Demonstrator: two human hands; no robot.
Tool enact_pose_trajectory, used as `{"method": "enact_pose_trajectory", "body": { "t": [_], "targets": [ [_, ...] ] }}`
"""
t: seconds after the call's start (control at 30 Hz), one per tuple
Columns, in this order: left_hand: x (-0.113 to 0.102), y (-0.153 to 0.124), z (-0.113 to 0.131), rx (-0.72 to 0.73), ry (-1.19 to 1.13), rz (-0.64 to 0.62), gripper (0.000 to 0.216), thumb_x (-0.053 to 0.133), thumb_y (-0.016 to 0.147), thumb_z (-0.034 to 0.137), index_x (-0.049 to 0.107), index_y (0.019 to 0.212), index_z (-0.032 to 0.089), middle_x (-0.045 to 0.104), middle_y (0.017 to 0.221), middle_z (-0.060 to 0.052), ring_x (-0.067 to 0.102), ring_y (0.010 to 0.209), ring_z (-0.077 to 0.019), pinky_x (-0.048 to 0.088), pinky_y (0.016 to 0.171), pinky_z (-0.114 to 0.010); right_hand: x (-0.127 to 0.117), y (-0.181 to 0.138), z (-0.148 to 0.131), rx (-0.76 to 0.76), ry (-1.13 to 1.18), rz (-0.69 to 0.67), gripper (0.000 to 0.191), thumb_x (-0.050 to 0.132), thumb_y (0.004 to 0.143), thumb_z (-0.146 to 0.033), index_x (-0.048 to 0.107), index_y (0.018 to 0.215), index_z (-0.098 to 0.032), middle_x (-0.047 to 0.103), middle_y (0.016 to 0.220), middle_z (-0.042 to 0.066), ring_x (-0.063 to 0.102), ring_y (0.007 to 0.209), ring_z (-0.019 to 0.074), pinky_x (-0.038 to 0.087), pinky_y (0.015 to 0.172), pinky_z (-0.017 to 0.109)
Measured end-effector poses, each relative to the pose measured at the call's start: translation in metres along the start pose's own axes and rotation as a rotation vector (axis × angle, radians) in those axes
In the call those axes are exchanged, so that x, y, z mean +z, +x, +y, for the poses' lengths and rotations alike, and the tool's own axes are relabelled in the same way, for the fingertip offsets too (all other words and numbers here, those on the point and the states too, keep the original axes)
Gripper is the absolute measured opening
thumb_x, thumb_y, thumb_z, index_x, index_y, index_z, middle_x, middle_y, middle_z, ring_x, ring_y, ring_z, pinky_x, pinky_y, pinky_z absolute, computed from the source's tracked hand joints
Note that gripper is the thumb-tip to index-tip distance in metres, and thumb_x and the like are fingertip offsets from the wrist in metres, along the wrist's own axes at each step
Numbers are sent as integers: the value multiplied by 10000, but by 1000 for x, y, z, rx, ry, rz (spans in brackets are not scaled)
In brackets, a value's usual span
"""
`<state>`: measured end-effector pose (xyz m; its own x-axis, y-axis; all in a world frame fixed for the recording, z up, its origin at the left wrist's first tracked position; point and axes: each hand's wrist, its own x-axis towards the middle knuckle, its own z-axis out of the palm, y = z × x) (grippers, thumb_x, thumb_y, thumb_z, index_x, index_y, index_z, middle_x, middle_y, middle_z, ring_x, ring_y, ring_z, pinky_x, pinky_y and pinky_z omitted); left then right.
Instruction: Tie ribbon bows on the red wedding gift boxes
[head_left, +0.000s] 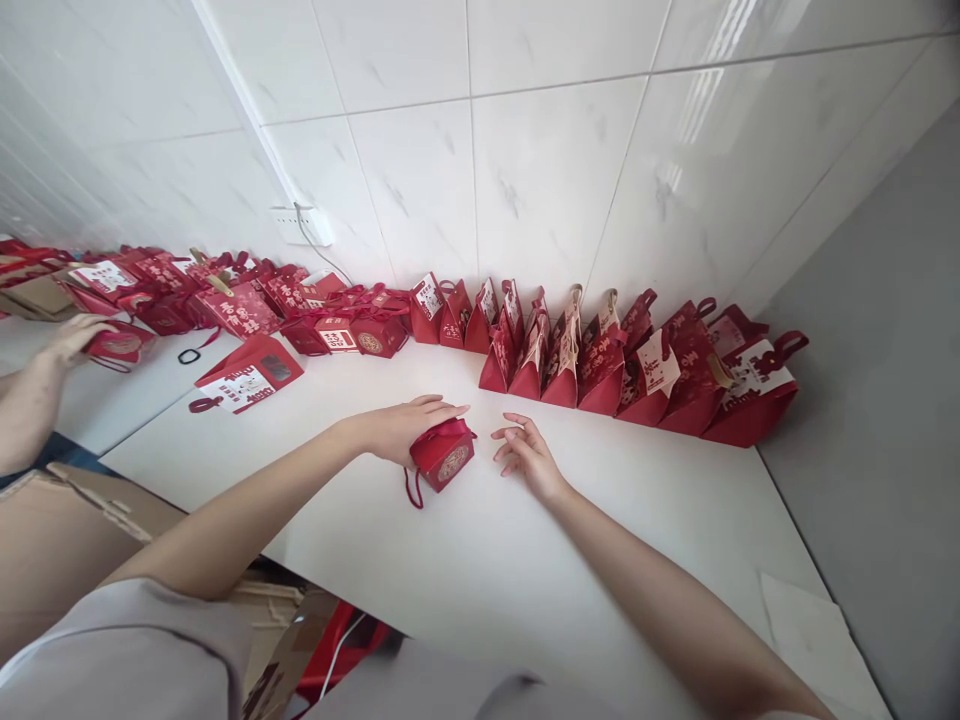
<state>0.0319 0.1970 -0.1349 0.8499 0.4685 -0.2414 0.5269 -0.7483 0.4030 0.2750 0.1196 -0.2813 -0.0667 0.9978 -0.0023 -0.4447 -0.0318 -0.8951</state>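
Your left hand [396, 430] grips the red box [445, 462], mid-table [480, 570]; your right hand [525, 457], empty and half-open, is just right of it. The cord loop [414, 490], if snagged, could tip the box.

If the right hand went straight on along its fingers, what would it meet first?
Probably the small red box or the left hand holding it; depth leaves unclear which comes first.

Red boxes [238, 302] — pale characters [244, 316], not legible
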Motion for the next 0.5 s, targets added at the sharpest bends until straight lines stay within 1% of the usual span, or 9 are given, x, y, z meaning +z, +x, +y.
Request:
{"method": "enact_pose_trajectory", "body": {
  "t": [0.07, 0.13, 0.2, 0.27, 0.3, 0.37, 0.4, 0.47, 0.5],
  "targets": [
    [-4, 4, -4, -36, -32, 80, 1123, 844, 561, 379, 280, 1528, 288, 517, 1404, -130, 414, 1343, -387, 395, 1056, -448, 1, 0, 0, -5, -2, 11, 477, 675, 817, -466, 484, 1209, -272, 628, 983, 27, 643, 688, 151, 535, 441, 238],
    [-10, 8, -7, -96, -78, 179, 1141, 853, 548, 414, 286, 1528, 268, 526, 1385, -140, 490, 1269, -379, 427, 1024, -444, 1, 0, 0, -12, -7, 24, 468, 677, 815, -462, 490, 1199, -272, 624, 976, 26, 644, 699, 155, 530, 437, 234],
    [-17, 10, -7, -131, -160, 238, 1135, 851, 562, 424, 281, 1529, 258, 481, 1440, -135, 497, 1280, -362, 446, 1022, -421, 2, 1, 0, -14, -16, 30, 461, 676, 815, -462, 493, 1195, -275, 622, 975, 27, 644, 701, 159, 529, 435, 238],
    [-27, 7, -7, -129, -258, 256, 1140, 859, 561, 420, 278, 1528, 260, 445, 1483, -118, 487, 1311, -337, 457, 1032, -383, 2, 1, 0, -13, -26, 30, 456, 670, 819, -462, 492, 1197, -278, 621, 983, 27, 641, 698, 160, 530, 438, 245],
    [-34, 3, -7, -131, -302, 264, 1144, 871, 542, 410, 297, 1521, 267, 449, 1485, -108, 489, 1315, -328, 461, 1034, -367, 2, 0, 0, -11, -31, 29, 453, 666, 822, -460, 491, 1199, -280, 621, 987, 28, 639, 699, 160, 533, 445, 249],
    [-50, -13, -7, -179, -378, 299, 1131, 905, 466, 370, 398, 1473, 281, 505, 1444, -93, 517, 1294, -330, 479, 1017, -346, 1, 0, 1, -5, -39, 27, 450, 665, 826, -454, 490, 1203, -282, 618, 993, 27, 635, 701, 158, 533, 455, 252],
    [-59, -25, -7, -232, -409, 332, 1098, 917, 427, 344, 470, 1428, 284, 544, 1406, -88, 536, 1275, -336, 492, 998, -338, 0, -1, 2, -2, -43, 26, 450, 666, 827, -450, 489, 1205, -283, 617, 994, 25, 633, 701, 157, 530, 458, 251],
    [-78, -60, -8, -379, -457, 392, 1007, 923, 394, 305, 574, 1338, 269, 602, 1334, -89, 560, 1244, -349, 518, 951, -326, -1, -2, 3, 3, -47, 22, 449, 669, 828, -441, 489, 1210, -285, 615, 995, 24, 629, 700, 154, 525, 466, 250],
    [-87, -82, -8, -459, -465, 429, 994, 922, 387, 300, 588, 1322, 256, 616, 1311, -93, 564, 1235, -356, 523, 937, -328, -1, -3, 3, 6, -47, 18, 448, 670, 831, -436, 489, 1212, -286, 615, 998, 25, 628, 702, 154, 524, 473, 251]
  ]
}}
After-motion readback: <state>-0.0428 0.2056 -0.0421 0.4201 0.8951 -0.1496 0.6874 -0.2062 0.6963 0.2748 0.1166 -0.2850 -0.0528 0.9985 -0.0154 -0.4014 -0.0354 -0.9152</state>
